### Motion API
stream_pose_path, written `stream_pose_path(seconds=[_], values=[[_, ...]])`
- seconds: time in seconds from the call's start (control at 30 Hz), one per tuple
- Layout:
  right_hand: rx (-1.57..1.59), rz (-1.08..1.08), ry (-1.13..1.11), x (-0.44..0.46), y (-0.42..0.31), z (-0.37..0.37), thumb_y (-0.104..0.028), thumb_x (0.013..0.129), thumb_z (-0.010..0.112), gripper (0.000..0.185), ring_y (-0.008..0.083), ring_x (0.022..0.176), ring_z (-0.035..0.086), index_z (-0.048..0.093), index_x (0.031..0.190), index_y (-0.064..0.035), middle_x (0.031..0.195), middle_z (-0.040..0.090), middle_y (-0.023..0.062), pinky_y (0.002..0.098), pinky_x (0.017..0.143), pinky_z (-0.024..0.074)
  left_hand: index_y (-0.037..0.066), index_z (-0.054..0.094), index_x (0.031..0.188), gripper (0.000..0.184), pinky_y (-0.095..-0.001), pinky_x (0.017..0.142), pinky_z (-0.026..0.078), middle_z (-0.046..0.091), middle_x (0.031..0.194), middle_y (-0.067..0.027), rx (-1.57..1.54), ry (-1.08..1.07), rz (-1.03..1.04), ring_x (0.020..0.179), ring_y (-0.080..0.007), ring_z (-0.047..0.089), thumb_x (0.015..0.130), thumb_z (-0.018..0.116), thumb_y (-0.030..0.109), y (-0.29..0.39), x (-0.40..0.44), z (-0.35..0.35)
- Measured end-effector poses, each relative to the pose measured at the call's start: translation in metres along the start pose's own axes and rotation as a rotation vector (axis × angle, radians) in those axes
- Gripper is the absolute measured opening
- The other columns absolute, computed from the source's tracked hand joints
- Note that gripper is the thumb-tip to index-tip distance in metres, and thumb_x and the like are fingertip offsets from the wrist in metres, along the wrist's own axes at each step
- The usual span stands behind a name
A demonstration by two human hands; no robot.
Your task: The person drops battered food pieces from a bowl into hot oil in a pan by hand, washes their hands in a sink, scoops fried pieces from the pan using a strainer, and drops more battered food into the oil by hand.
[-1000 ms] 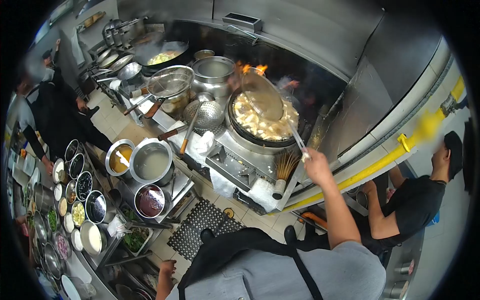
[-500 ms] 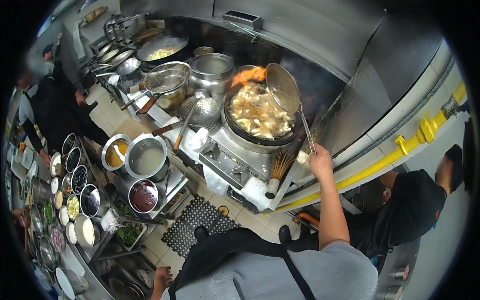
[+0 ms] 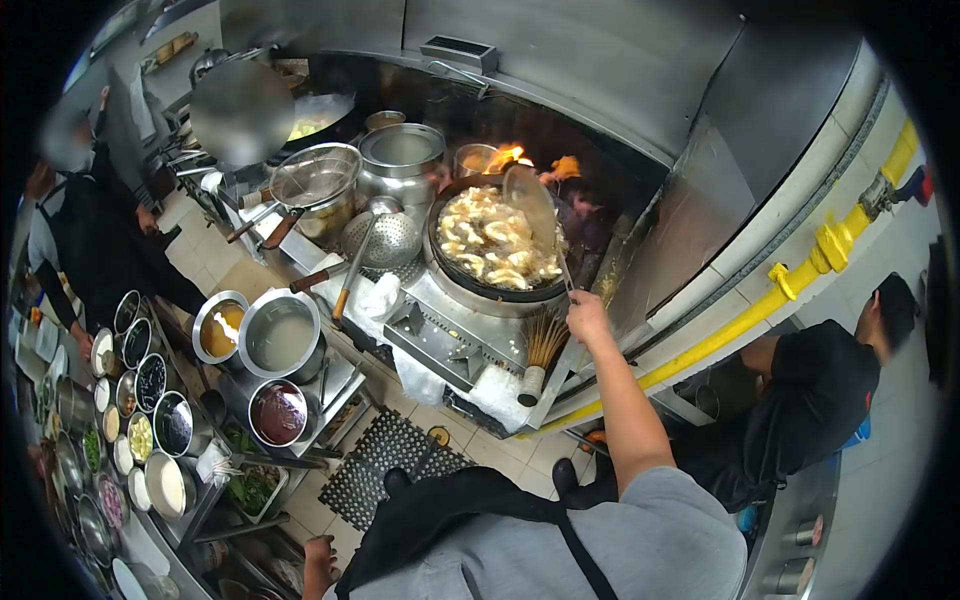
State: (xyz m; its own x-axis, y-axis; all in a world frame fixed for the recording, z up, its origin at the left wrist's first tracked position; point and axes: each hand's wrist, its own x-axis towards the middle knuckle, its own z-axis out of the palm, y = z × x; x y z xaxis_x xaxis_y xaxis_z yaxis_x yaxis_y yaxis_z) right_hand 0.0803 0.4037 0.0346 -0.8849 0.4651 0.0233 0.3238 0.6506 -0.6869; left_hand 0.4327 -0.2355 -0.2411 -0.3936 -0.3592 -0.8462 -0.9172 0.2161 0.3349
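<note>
My right hand [image 3: 588, 317] is closed on the handle of a round strainer [image 3: 531, 207]. The strainer's head is tilted at the right side of a wok [image 3: 440, 262] in which pale pieces [image 3: 497, 238] bubble in oil. Flames [image 3: 508, 157] rise behind the wok. Low at my left side hangs my left hand [image 3: 320, 552], its fingers curled; whether anything is in them is too small to tell. A perforated ladle [image 3: 382, 240] rests left of the wok, and a bamboo brush [image 3: 541, 350] stands in front of it.
Pots with yellow liquid [image 3: 220, 328], cloudy liquid [image 3: 281, 338] and dark red sauce [image 3: 279, 412] stand on the left table. Many ingredient bowls lie farther left. One person [image 3: 95, 215] is at the left, another [image 3: 800, 400] at the right. A yellow pipe [image 3: 745, 312] runs along the right.
My right hand has moved the strainer from raised upright beside the wok back down over its right side. The flames have shifted right. The person at the right has leaned and straightened somewhat.
</note>
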Motion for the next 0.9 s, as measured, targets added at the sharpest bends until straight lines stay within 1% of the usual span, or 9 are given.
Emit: stream_pose_path(seconds=[0.03, 0.1, 0.2, 0.4, 0.43, 0.67, 0.8, 0.87, 0.9], values=[[-0.036, -0.062, 0.006, -0.008, 0.003, -0.001, -0.006, 0.082, 0.053, 0.034, 0.0361, 0.095, 0.065, 0.063, 0.113, 0.0009, 0.107, 0.066, 0.0212, 0.0369, 0.088, 0.0497, 0.003, 0.062, 0.108, 0.030, -0.0396, 0.056, 0.045, 0.057, 0.079, -0.0112, 0.076, -0.007, 0.080, 0.065, -0.0238, 0.054, 0.083, 0.064, 0.018, 0.002, 0.001, -0.003], [-0.286, -0.250, 0.035, -0.028, -0.010, -0.035, -0.007, 0.083, 0.053, 0.036, 0.0369, 0.099, 0.063, 0.062, 0.117, -0.0006, 0.111, 0.064, 0.0218, 0.0398, 0.089, 0.0491, 0.001, 0.061, 0.109, 0.031, -0.0384, 0.056, 0.045, 0.057, 0.078, -0.0111, -0.161, -0.053, -0.099, 0.065, -0.0236, 0.054, 0.083, 0.064, 0.017, -0.021, 0.040, -0.001], [-0.248, -0.189, 0.081, -0.041, -0.032, -0.067, -0.008, 0.081, 0.052, 0.037, 0.0386, 0.103, 0.060, 0.064, 0.116, -0.0069, 0.111, 0.062, 0.0246, 0.0418, 0.090, 0.0475, -0.001, 0.060, 0.111, 0.033, -0.0398, 0.058, 0.047, 0.059, 0.082, -0.0122, -0.183, 0.003, -0.157, 0.067, -0.0257, 0.056, 0.084, 0.064, 0.018, -0.017, 0.038, 0.012], [-0.325, -0.170, 0.190, -0.011, -0.033, -0.044, -0.007, 0.081, 0.044, 0.034, 0.0430, 0.099, 0.059, 0.063, 0.109, -0.0043, 0.102, 0.063, 0.0270, 0.0466, 0.086, 0.0479, -0.001, 0.056, 0.117, 0.037, -0.0445, 0.064, 0.050, 0.062, 0.099, -0.0159, -0.089, 0.045, -0.240, 0.075, -0.0312, 0.061, 0.086, 0.065, 0.016, 0.010, 0.040, 0.018], [-0.324, -0.181, 0.144, -0.010, -0.030, -0.039, -0.006, 0.081, 0.044, 0.034, 0.0429, 0.100, 0.059, 0.063, 0.109, -0.0044, 0.102, 0.063, 0.0266, 0.0466, 0.086, 0.0480, 0.000, 0.055, 0.120, 0.038, -0.0457, 0.065, 0.051, 0.062, 0.102, -0.0151, -0.104, 0.019, -0.163, 0.076, -0.0314, 0.061, 0.086, 0.065, 0.013, 0.011, 0.037, 0.015], [-0.265, -0.122, 0.087, -0.039, -0.056, -0.082, -0.008, 0.083, 0.051, 0.034, 0.0389, 0.105, 0.059, 0.063, 0.113, -0.0010, 0.109, 0.062, 0.0260, 0.0434, 0.091, 0.0466, 0.000, 0.059, 0.115, 0.032, -0.0465, 0.066, 0.052, 0.064, 0.096, -0.0155, -0.354, 0.006, -0.396, 0.076, -0.0320, 0.063, 0.086, 0.064, 0.013, -0.003, 0.089, 0.005], [-0.262, -0.210, 0.244, 0.000, -0.042, -0.076, -0.004, 0.081, 0.046, 0.033, 0.0427, 0.097, 0.061, 0.066, 0.107, -0.0034, 0.101, 0.063, 0.0279, 0.0471, 0.086, 0.0482, -0.003, 0.061, 0.112, 0.031, -0.0444, 0.067, 0.053, 0.064, 0.097, -0.0174, -0.022, -0.015, -0.445, 0.080, -0.0321, 0.065, 0.086, 0.064, 0.014, 0.009, 0.067, 0.012], [-0.253, -0.076, 0.268, 0.024, -0.024, -0.053, -0.004, 0.081, 0.047, 0.028, 0.0427, 0.098, 0.060, 0.067, 0.101, -0.0026, 0.104, 0.062, 0.0280, 0.0468, 0.087, 0.0475, -0.003, 0.062, 0.112, 0.031, -0.0439, 0.067, 0.053, 0.064, 0.097, -0.0178, 0.064, -0.014, -0.454, 0.081, -0.0321, 0.065, 0.086, 0.064, 0.014, 0.012, 0.055, 0.015], [-0.327, -0.154, 0.305, 0.057, 0.026, -0.027, -0.008, 0.086, 0.048, 0.026, 0.0397, 0.076, 0.065, 0.063, 0.106, -0.0043, 0.091, 0.066, 0.0248, 0.0477, 0.068, 0.0518, -0.002, 0.062, 0.112, 0.031, -0.0442, 0.067, 0.053, 0.064, 0.097, -0.0177, -0.035, 0.003, -0.345, 0.081, -0.0322, 0.065, 0.086, 0.064, 0.014, 0.012, 0.047, 0.018]])
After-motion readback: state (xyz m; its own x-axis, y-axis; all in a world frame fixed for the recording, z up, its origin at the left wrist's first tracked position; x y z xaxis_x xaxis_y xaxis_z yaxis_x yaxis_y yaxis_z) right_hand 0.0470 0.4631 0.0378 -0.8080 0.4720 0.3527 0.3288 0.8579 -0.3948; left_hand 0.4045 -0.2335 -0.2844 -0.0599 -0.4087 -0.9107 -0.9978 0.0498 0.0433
